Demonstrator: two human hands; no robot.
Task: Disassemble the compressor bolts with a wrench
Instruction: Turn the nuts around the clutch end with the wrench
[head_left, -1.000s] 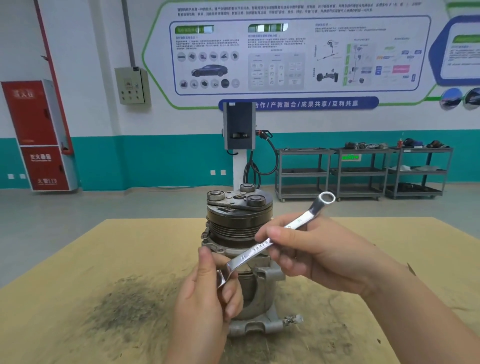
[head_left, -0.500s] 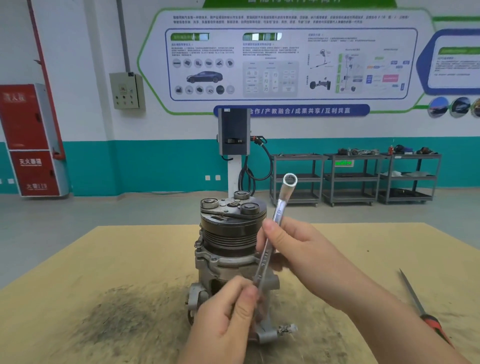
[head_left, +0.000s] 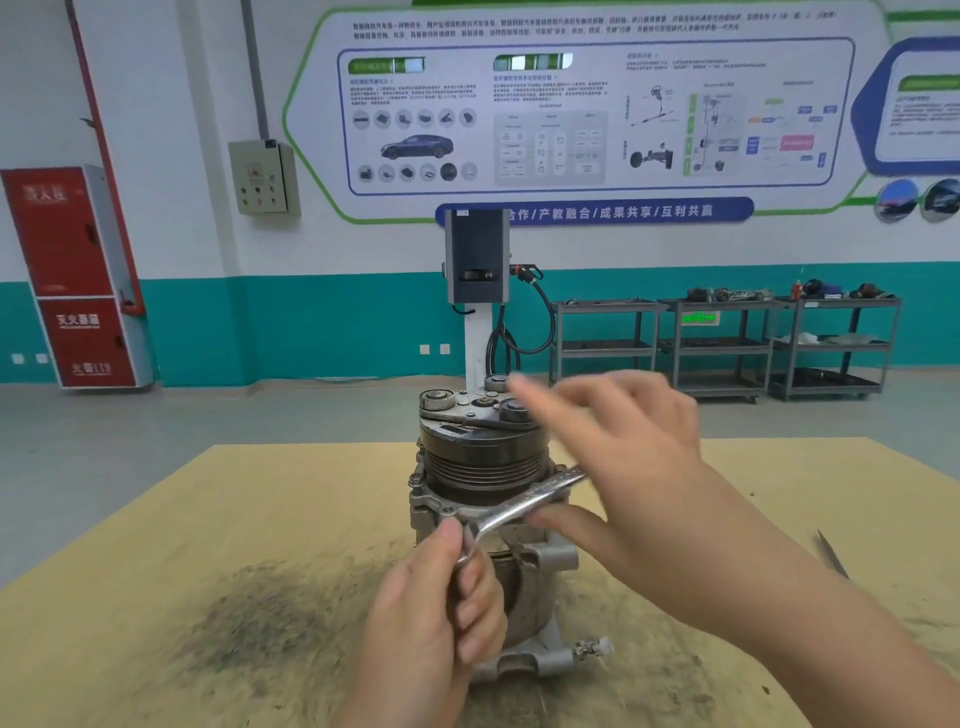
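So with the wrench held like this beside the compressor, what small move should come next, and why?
Probably seat the wrench head on a bolt at the compressor flange. The left hand pinches its lower end, the right hand is blurred with fingers spread, only the thumb under the shaft. Whether the wrench is already engaged on a bolt can't be told.

The compressor (head_left: 483, 499) stands upright near the middle of the table (head_left: 208, 519). The wrench (head_left: 524, 504) lies slanted across its near side, low at the left, high at the right. The left hand (head_left: 441, 623) is at its lower end, the right hand (head_left: 623, 467) to the right. A tool (head_left: 831, 553) lies at the table's right edge. Far behind stands a charging post (head_left: 477, 291), with shelving carts (head_left: 727, 348) to its right and a cabinet (head_left: 78, 275) far left.
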